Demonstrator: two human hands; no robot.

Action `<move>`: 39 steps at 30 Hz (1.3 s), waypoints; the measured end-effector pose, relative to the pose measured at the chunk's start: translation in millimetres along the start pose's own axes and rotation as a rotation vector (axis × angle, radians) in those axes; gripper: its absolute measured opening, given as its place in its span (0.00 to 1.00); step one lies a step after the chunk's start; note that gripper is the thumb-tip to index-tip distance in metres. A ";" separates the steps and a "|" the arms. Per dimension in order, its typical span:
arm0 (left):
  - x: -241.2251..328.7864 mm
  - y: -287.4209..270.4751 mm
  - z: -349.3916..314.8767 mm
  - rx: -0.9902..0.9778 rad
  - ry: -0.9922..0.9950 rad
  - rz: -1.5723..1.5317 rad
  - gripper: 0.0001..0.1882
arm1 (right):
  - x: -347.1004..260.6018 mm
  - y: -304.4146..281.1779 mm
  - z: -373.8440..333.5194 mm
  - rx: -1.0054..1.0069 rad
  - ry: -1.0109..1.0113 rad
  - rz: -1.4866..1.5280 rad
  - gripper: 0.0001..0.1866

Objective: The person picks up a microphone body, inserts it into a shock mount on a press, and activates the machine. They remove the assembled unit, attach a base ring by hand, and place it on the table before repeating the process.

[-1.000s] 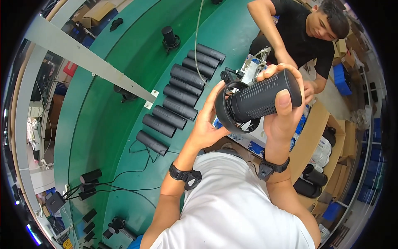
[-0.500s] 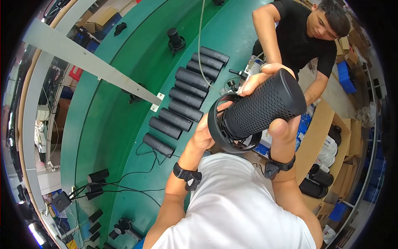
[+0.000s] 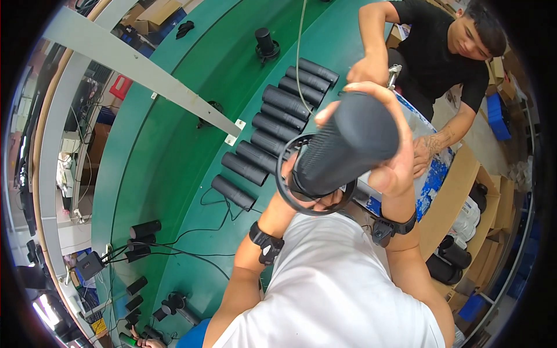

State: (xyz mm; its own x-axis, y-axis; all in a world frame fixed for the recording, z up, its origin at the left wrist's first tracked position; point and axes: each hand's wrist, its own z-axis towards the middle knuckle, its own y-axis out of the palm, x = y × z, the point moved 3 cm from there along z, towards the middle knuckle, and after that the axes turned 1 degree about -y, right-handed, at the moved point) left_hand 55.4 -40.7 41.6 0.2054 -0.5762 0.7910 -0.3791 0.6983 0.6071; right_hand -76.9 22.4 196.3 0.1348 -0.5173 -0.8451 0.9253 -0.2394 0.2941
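Observation:
A black microphone with a meshed side and a smooth rounded end is held up before me, tilted, its rounded end toward upper right. Around its lower end sits a black shock mount ring. My right hand wraps the upper part of the microphone, thumb on the near side and fingers behind. Behind the ring, my left hand grips the lower end; most of its fingers are hidden by the ring and the microphone.
Several black cylinders lie in a row on the green bench to the left, beside black cables. A grey post crosses there. A person works at far right, near a cardboard box of black parts. Another microphone stands farther back.
The microphone has turned so its rounded end faces me more, and the ring has shifted left. The other person's hands have moved to the board at their side.

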 end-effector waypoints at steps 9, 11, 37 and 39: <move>0.6 25.0 6.9 -0.026 0.170 -0.016 0.29 | 6.1 4.0 0.3 -0.005 0.049 -0.052 0.44; -0.8 31.4 7.0 -0.425 -0.090 -0.579 0.22 | 9.3 0.2 -0.3 0.020 0.042 -0.063 0.43; 33.6 -32.0 -10.6 0.378 0.179 0.291 0.24 | 40.0 -10.7 -10.8 0.060 0.120 -0.471 0.35; 66.3 -27.5 -17.0 0.294 0.329 0.706 0.28 | 44.8 -8.3 -11.4 0.062 0.168 -0.446 0.36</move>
State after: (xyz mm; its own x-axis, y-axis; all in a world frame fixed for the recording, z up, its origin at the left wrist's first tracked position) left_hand 94.8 -90.9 78.6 0.0671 0.1414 0.9877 -0.7285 0.6834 -0.0483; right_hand -74.5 10.6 150.9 -0.2104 -0.2147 -0.9538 0.8839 -0.4586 -0.0918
